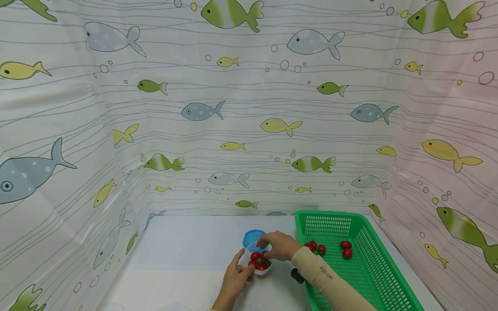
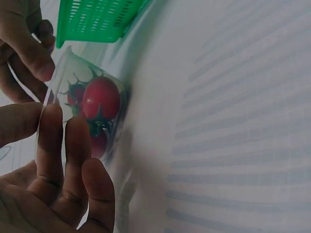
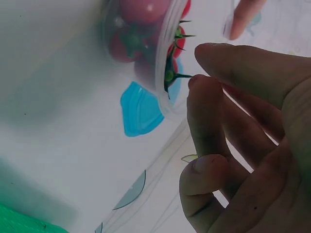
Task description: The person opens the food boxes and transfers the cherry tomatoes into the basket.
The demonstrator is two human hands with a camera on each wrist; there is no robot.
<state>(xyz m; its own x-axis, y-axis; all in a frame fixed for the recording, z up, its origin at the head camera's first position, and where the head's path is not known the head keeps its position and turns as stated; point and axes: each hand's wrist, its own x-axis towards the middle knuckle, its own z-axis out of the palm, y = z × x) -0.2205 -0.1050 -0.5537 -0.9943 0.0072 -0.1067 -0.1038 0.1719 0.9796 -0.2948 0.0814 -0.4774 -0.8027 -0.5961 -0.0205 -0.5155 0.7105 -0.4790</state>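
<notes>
A small clear plastic container (image 1: 266, 272) filled with several red cherry tomatoes (image 1: 260, 260) with green stems stands on the white table. My left hand (image 1: 234, 276) holds its near left side; in the left wrist view the thumb lies at the rim and fingers (image 2: 51, 141) rest against the outer wall. Over the far right rim is my right hand (image 1: 281, 246), its fingers bent close to the tomatoes. In the right wrist view a gap shows between its thumb and index finger, with nothing held there. A blue lid (image 1: 253, 236) lies just behind the container.
To the right stands a green plastic basket (image 1: 373, 263) with several cherry tomatoes (image 1: 346, 249) inside. My right forearm reaches across its near left edge. A fish-patterned curtain (image 1: 249, 108) surrounds the table at the back and both sides.
</notes>
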